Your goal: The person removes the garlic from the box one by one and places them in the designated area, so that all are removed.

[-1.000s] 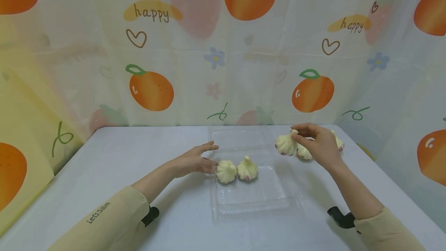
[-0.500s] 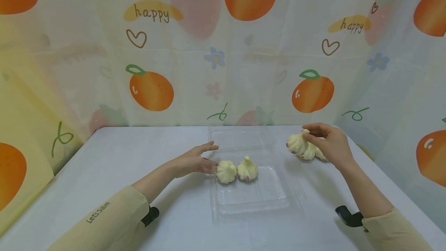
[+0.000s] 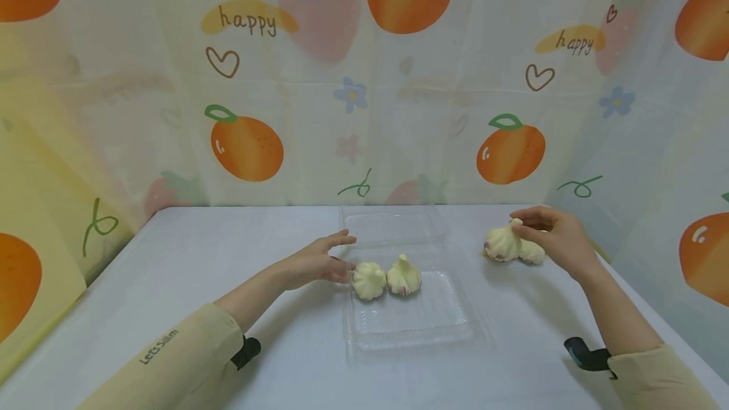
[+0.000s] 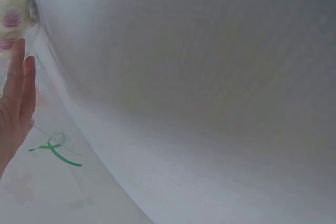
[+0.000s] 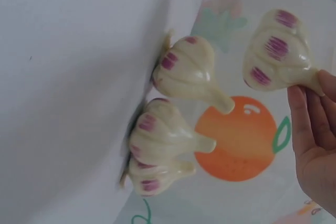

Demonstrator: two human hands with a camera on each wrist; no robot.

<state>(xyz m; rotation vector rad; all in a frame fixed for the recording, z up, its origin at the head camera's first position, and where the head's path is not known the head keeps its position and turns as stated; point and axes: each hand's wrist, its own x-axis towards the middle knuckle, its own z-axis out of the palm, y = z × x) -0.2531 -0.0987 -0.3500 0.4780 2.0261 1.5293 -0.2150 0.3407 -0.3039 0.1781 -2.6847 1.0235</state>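
The right hand (image 3: 564, 242) pinches one garlic (image 5: 278, 51) by its stem, above the counter (image 3: 245, 239) near three more bulbs (image 5: 163, 132). The left hand (image 3: 313, 262), fingers (image 3: 342, 238) spread, lies at the clear box's (image 3: 407, 336) left edge, beside two bulbs inside (image 3: 369, 281).

Purple-streaked garlic bulb (image 5: 277, 51), stem (image 5: 308, 78) up in right hand (image 3: 560, 240); three bulbs (image 5: 163, 134) near it, two bulbs (image 3: 404, 277) leftward in clear container (image 3: 412, 335)
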